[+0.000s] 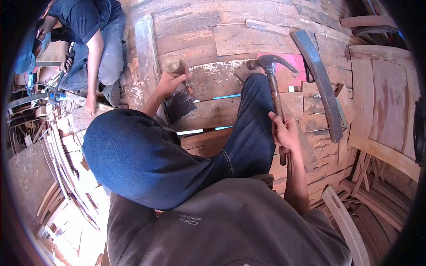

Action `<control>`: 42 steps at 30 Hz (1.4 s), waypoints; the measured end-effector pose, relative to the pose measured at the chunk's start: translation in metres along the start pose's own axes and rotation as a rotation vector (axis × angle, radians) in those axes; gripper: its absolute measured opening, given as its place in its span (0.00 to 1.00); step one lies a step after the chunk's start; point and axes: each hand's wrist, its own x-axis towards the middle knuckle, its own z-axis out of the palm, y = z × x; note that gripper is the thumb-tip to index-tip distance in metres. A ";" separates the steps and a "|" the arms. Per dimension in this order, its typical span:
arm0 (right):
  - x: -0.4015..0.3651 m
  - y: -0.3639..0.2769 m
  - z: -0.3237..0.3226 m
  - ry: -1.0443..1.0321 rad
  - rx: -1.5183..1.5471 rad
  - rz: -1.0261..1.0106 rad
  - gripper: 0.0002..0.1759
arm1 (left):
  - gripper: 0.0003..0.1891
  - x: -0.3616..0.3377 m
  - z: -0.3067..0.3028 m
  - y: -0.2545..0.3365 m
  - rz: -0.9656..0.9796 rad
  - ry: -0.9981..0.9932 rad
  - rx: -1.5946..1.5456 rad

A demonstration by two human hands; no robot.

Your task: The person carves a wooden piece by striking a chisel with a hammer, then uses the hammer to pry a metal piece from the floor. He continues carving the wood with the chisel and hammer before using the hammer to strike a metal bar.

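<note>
My right hand (286,133) is wrapped around the lower handle of a claw hammer (276,91), its steel head up and level with my raised knee. My left hand (169,83) is closed on a pale, rounded, wood-coloured piece (174,65), blurred so that I cannot tell its kind. Just below that hand, a dark flat piece (181,105) lies on the plank floor (213,113), partly hidden by my bent leg.
At the upper left another person (91,48) crouches, one hand down near a board. A long dark board (318,84) lies at the right beside a pink sheet (290,66). A panelled wooden door (386,102) stands further right. Wood strips (66,177) are piled at the left.
</note>
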 end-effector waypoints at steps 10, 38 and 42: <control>0.021 -0.036 0.052 -0.089 -0.277 -0.585 0.06 | 0.08 0.013 0.013 -0.009 -0.001 -0.071 0.034; 0.051 -0.046 0.069 -0.451 -0.317 -0.483 0.05 | 0.27 0.018 0.018 0.010 0.042 -0.316 -0.091; 0.033 -0.044 0.085 -0.318 -0.320 -0.426 0.07 | 0.32 0.004 0.026 0.002 0.018 -0.084 -0.036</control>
